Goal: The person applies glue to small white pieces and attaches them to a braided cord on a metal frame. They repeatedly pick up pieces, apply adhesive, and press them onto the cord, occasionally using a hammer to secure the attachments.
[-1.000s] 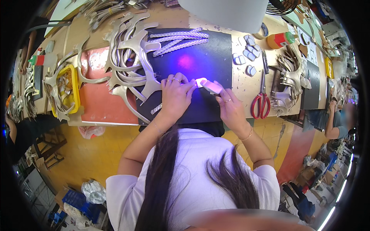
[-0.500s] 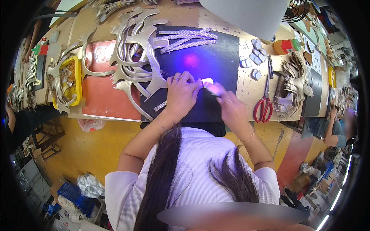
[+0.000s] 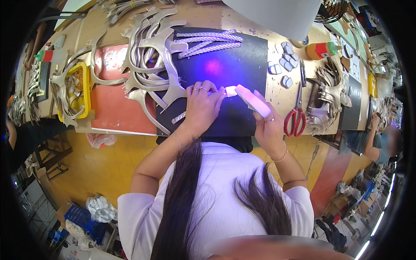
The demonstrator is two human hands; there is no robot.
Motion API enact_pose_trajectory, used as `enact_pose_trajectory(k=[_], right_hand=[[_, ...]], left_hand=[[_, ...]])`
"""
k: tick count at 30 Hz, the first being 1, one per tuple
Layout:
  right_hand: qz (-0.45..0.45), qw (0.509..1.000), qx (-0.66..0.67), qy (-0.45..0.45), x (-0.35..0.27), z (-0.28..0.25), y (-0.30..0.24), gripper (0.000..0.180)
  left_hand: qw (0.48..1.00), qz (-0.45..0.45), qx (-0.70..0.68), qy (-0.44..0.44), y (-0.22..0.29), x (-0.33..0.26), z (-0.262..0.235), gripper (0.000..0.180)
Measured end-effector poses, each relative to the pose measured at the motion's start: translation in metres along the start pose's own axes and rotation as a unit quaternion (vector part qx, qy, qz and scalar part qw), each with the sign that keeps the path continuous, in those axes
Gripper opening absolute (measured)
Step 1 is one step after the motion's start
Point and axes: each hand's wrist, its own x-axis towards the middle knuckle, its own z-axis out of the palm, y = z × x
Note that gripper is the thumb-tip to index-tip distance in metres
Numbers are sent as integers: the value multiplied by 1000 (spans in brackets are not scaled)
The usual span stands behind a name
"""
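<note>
My left hand (image 3: 203,104) is closed in a pinch over the black mat (image 3: 242,60). It grips a braided strap (image 3: 178,117), whose tail shows left of the wrist. A small whitish tab (image 3: 231,91), brightly lit, sticks out of the fingertips. My right hand (image 3: 269,130) is wrapped round a pale oblong tool (image 3: 253,102), glowing pink under the light; its kind is unclear. The tool's tip is close to the tab; I cannot tell whether they touch. Several silvery braided straps (image 3: 210,43) lie at the mat's far edge.
Piled metallic curved straps (image 3: 167,56) cover the mat's left side. A yellow tray (image 3: 88,95) stands farther left. To the right are red-handled scissors (image 3: 295,122), small grey pieces (image 3: 286,64) and a green-capped bottle (image 3: 318,50). A white lamp-like shade (image 3: 277,15) overhangs the far side.
My right hand has moved down and right, and the tool, blurred before, now shows clearly at a slant. My left hand keeps its pinch in nearly the same place.
</note>
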Motion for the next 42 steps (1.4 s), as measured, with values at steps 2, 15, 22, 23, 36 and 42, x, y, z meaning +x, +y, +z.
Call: enact_pose_trajectory(k=[2,15,22,23,36,42], right_hand=[[2,999,-16,-28,0,2,0,54],[38,986,-96,-129,27,-4,-4,41],[78,988,-55,-120,43,-11,-9,35],[93,976,-83,-177,43,-9,-10,35],[44,980,-95,-172,50,-8,-6,43],[57,990,-61,-114,40,-4,-8,44]], left_hand=[[1000,-6,-13,-6,-1,1,0,18],[998,-4,-62,20,-8,-1,4,14],[998,-10,-64,23,-7,-2,5,12],[998,-9,-57,18,-7,-2,5,12],[998,-6,-69,14,-10,-2,5,12],[997,-15,-74,12,-9,-4,5,12]])
